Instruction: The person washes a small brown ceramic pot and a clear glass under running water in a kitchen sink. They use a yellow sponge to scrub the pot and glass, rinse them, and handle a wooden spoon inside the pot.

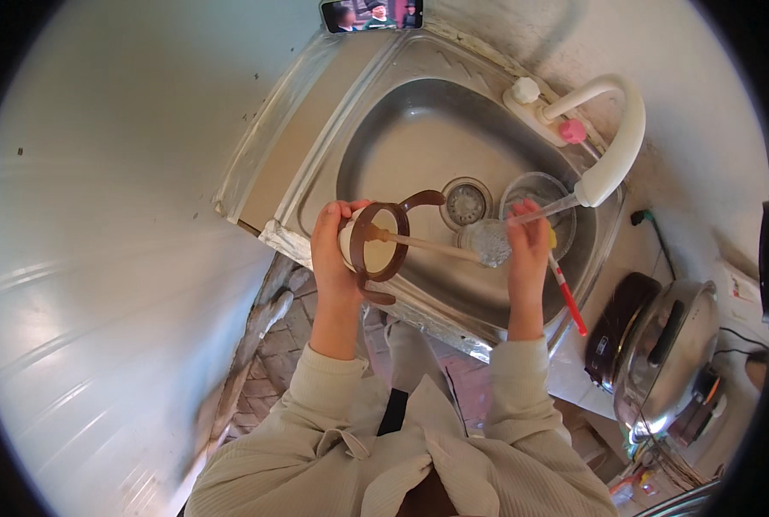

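My left hand [334, 237] is closed around a pale, round baby-cup top with a brown two-handled ring [401, 239], its handles curving off either side. From its middle a long beige tube [432, 246] reaches towards my right hand [529, 237], ending by a clear, glittering patch [488, 242]; I cannot tell whether that is splashing water or a clear part. My right hand's fingers are bent together under running water from the white tap [617, 164]; their grip is hidden. A slim red-and-white handle [567, 293] with a yellow end lies beside them, held or just resting, unclear.
The steel sink [384, 177] has a round drain [467, 203] and a clear plastic bowl [565, 194] at its right. A phone [372, 15] stands at the back. White and pink tap knobs [572, 131] flank the spout. A lidded electric pan [667, 345] is at right.
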`<state>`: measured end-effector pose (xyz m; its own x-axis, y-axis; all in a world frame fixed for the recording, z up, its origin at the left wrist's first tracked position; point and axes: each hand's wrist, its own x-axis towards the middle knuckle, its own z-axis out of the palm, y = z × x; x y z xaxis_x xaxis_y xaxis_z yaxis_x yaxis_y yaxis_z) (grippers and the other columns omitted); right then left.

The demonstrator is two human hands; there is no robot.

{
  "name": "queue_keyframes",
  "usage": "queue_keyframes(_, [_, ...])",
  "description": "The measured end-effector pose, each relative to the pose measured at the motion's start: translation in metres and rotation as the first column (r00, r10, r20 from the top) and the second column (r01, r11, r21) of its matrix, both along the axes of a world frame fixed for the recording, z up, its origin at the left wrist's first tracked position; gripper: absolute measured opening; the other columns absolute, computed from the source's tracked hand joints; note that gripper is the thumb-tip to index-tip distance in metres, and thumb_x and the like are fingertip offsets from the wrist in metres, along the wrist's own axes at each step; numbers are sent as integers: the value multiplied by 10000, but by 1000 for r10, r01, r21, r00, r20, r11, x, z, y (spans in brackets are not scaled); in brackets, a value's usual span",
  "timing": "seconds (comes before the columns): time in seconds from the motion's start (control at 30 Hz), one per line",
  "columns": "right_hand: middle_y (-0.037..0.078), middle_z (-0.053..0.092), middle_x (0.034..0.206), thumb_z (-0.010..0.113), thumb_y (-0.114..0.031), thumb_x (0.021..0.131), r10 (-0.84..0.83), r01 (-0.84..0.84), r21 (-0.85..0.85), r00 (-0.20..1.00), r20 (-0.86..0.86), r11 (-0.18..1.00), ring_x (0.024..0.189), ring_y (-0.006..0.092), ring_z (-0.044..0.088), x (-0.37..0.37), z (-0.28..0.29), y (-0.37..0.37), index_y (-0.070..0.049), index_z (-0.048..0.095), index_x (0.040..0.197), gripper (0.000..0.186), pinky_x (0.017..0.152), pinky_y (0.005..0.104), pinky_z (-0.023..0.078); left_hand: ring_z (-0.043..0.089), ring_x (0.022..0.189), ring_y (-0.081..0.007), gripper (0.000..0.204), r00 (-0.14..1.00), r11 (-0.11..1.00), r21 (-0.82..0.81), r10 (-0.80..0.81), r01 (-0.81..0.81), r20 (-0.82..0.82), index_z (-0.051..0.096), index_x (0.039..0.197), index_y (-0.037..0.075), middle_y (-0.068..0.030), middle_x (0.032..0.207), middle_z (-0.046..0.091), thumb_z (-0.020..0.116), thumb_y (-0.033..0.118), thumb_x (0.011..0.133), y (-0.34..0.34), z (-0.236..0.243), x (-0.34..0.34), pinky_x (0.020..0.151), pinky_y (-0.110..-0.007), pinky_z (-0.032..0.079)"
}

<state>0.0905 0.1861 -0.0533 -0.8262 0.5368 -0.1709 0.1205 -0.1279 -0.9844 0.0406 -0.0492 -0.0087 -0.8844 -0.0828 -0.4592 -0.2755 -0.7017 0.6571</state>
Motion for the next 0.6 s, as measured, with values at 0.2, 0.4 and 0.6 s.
queue_keyframes(0.2, [57, 584, 927, 556, -112, 848, 212, -189, -482, 977, -7, 856, 876, 152, 570, -54, -18, 13, -36, 520, 1077, 244, 809, 283, 453, 562, 853, -186, 195, 1000, 1000, 26, 15, -15, -7, 470, 794, 102, -93, 957, 571, 458, 266, 900, 0, -3, 7, 760, -328, 473])
queue_keyframes(0.4, [160, 539, 1035, 650, -144, 747, 476, -531, 619, 836, 272, 579, 963, 290, 530, -36, -5, 6, -76, 522, 1091, 373, 825, 383, 433, 566, 862, -191, 194, 999, 998, 43, 41, -41, 5, 469, 786, 101, -93, 946, 575, 458, 259, 899, 0, -4, 9, 771, -334, 473])
queue_keyframes(0.6, [201, 392, 1238, 759, -136, 580, 268, -517, 798, 853, 448, 310, 1137, 369, 384, 16, -8, -12, -146, 424, 1241, 741, 925, 419, 353, 566, 859, -192, 197, 999, 997, 67, 42, -43, 10, 472, 787, 98, -92, 941, 575, 471, 264, 893, 0, -8, 6, 774, -334, 473])
